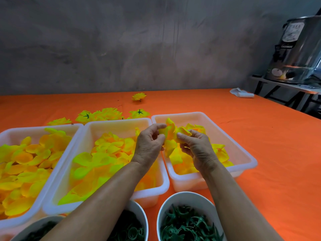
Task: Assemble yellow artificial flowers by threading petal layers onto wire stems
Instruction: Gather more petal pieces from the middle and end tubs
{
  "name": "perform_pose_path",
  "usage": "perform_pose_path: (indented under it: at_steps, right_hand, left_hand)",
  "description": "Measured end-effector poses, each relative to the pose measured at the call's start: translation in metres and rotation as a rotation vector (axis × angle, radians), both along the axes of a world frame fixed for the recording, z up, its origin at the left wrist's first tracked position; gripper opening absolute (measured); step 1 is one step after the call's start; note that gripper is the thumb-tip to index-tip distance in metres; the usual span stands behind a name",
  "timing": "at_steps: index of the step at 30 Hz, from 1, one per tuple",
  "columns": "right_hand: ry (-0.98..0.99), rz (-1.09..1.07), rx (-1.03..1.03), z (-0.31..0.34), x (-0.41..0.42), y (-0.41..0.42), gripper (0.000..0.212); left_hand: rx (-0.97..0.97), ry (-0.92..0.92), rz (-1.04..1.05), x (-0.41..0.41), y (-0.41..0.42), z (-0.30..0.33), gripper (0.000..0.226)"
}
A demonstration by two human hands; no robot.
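My left hand [150, 143] and my right hand [196, 146] both pinch a cluster of yellow petal layers [171, 136], held above the right white tub [243, 153]. That tub holds more yellow petals. The middle tub [111, 126] and the left tub [10, 134] are heaped with yellow and orange petal layers. Finished yellow flowers [106, 114] lie in a group behind the tubs, and one more flower [139, 96] lies farther back. No wire stem shows between my fingers.
Three white bowls stand at the near edge: the right bowl [187, 197] holds green plastic calyx pieces, the middle bowl [139, 211] green rings, the left bowl [41, 221] dark green parts. An orange cloth [260, 133] covers the table. A white roll [242, 93] lies far right. A steel urn [298, 49] stands beyond.
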State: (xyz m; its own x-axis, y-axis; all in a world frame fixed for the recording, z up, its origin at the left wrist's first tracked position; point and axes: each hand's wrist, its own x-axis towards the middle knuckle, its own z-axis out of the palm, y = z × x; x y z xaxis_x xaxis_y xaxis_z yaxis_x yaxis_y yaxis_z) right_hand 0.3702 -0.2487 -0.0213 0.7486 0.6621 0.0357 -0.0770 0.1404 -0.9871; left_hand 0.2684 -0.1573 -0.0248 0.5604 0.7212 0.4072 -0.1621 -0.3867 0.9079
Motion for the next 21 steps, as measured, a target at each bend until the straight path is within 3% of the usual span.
perform_pose_path:
  at_steps: [2, 6, 11, 21]
  right_hand:
    - [-0.025, 0.016, 0.009, 0.000, 0.000, 0.000, 0.009]
    - [-0.070, 0.014, 0.039, 0.001, -0.002, 0.001, 0.008]
    - [0.067, -0.213, 0.188, 0.002, 0.007, -0.004, 0.014]
    - [0.249, -0.247, 0.400, 0.005, 0.009, -0.005, 0.014]
  left_hand:
    - [-0.027, 0.009, 0.052, 0.000, 0.001, -0.001, 0.011]
    - [-0.118, -0.018, 0.086, -0.001, 0.004, -0.001, 0.023]
    - [-0.218, -0.126, 0.086, 0.000, 0.007, 0.001, 0.028]
    - [-0.227, -0.153, 0.029, 0.002, 0.006, -0.002, 0.007]
